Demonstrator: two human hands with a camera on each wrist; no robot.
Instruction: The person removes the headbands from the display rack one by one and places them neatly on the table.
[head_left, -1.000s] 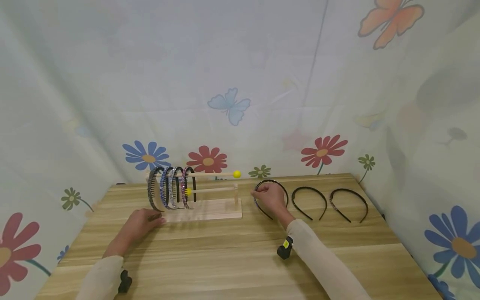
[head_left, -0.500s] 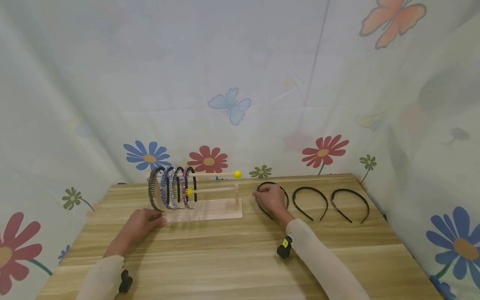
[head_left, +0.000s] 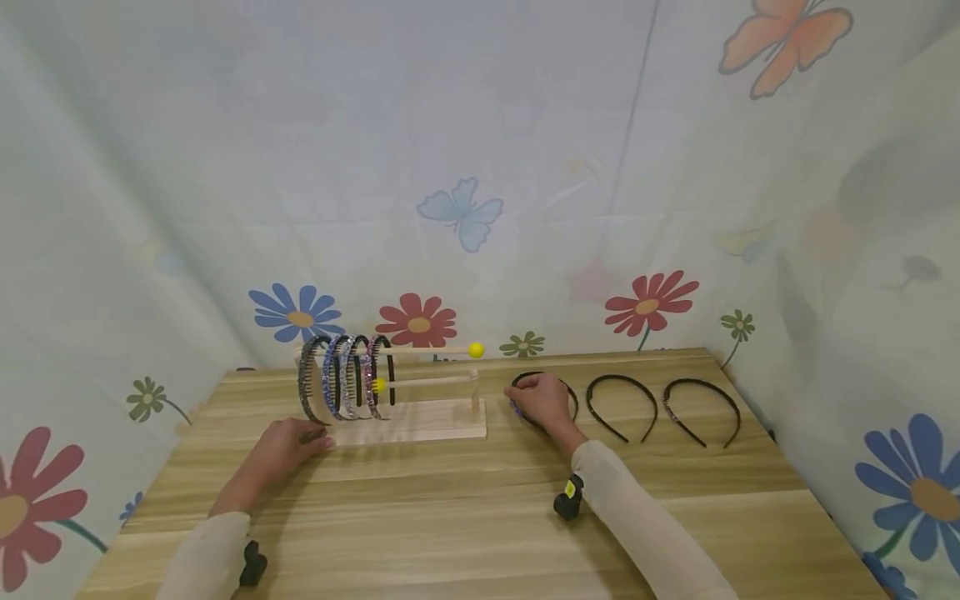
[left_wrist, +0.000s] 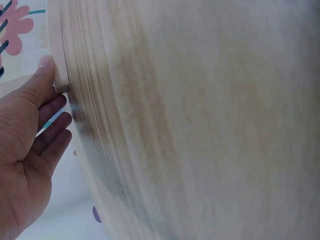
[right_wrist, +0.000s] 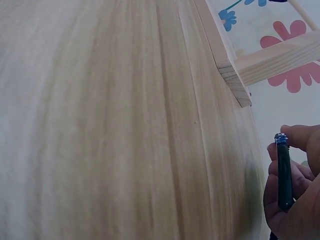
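Observation:
A wooden headband stand [head_left: 435,423] with yellow-tipped rods is left of centre in the head view. Several glittery toothed headbands [head_left: 372,379] hang on its left half. My left hand [head_left: 281,450] holds the left end of its base, thumb along the front and fingers round the corner; the left wrist view shows this hand [left_wrist: 30,135] close up. My right hand [head_left: 542,400] pinches a black headband [head_left: 573,396] with blue glitter, right of the stand. In the right wrist view the headband's end [right_wrist: 284,175] lies between thumb and fingers of my right hand [right_wrist: 300,200].
Two more black headbands, a middle one [head_left: 621,379] and a far right one [head_left: 701,382], lie on the wood-grain table [head_left: 420,525] to the right. A flower-and-butterfly printed cloth [head_left: 337,167] rises behind the table.
The headband in my right hand has tipped, its arch now lower and foreshortened in the head view. The left hand and the stand have stayed in place.

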